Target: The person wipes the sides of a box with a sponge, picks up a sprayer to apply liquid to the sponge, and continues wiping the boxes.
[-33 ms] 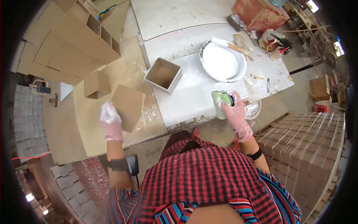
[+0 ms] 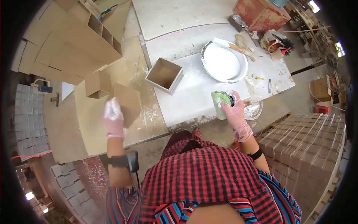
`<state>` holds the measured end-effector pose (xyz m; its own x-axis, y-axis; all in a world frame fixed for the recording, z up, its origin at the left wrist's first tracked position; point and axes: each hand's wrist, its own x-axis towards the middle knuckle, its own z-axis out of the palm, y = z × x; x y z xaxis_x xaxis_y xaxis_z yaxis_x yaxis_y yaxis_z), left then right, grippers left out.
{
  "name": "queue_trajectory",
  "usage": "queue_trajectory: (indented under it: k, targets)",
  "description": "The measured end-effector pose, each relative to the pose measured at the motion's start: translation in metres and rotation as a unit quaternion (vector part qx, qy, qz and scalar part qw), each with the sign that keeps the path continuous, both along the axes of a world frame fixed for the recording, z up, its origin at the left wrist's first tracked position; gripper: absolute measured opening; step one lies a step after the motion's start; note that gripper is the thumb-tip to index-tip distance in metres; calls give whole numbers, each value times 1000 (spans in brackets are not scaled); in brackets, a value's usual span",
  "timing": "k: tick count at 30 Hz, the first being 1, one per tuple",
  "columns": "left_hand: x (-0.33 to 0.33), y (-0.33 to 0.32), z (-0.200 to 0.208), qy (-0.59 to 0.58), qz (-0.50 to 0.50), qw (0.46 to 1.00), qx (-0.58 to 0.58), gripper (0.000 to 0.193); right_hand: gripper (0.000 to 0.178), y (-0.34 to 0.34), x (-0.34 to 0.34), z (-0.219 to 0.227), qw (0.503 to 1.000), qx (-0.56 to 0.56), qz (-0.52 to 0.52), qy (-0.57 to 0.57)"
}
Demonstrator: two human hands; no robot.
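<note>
Box (image 2: pixel 128 102), plain brown and blurred, at left on the worktop (image 2: pixel 182 110); stance hard to tell. Left hand (image 2: pixel 113 118), pink glove with white smears over the fingers, at its near left side; fingers close together, but whether they grip the box or just touch it, cannot tell. Right hand (image 2: pixel 236 114), also pink-gloved, closed around a green pad (image 2: pixel 220 104) with white smears; some dark thing is between pad and fingers, kind unclear. Right hand is near the front edge of the worktop, well apart from the left.

Smaller brown box (image 2: pixel 97 84) just beyond the left hand. Open-topped box (image 2: pixel 172 86), pale sides and brown inside, upright between the hands, farther back. Round basin (image 2: pixel 244 72) of white liquid right of it; wooden-handled tool (image 2: pixel 238 49) with white head lies across its far right rim. Small yellow tool (image 2: pixel 260 78) and thin grey tool (image 2: pixel 269 86) lie right of the basin. Red-tipped bottle (image 2: pixel 278 55) and worn red crate (image 2: pixel 257 16) farther back.

Brown boxes stacked (image 2: pixel 67 52) far left; film-wrapped stack (image 2: pixel 302 138) at right, beside the worktop. Clear round tub (image 2: pixel 256 112) partly behind the right hand, lower than the worktop edge. Dark device (image 2: pixel 131 164) strapped on left forearm, black band (image 2: pixel 257 154) on right.
</note>
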<state>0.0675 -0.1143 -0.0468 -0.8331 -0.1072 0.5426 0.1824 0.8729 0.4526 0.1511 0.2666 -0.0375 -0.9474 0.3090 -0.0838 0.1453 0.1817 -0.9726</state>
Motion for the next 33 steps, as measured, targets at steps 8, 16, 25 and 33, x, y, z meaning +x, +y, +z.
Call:
queue_trajectory:
  k: [8,16,25,33]
  targets:
    - [-21,41,-22,-156,-67,946,-277,19,33,11,-14,-29,996,-51,75,-4]
    - [-101,143,-52,-61,-294,947,-114,13,33,32,-15,-36,913,-399,60,-61]
    - [-122,133,-106,-468,-342,762,288,34,44,47,-10,-48,814,-568,53,-111]
    - [-58,125,-48,-319,-249,451,795,46,39,31,-48,-35,861,-493,110,-52]
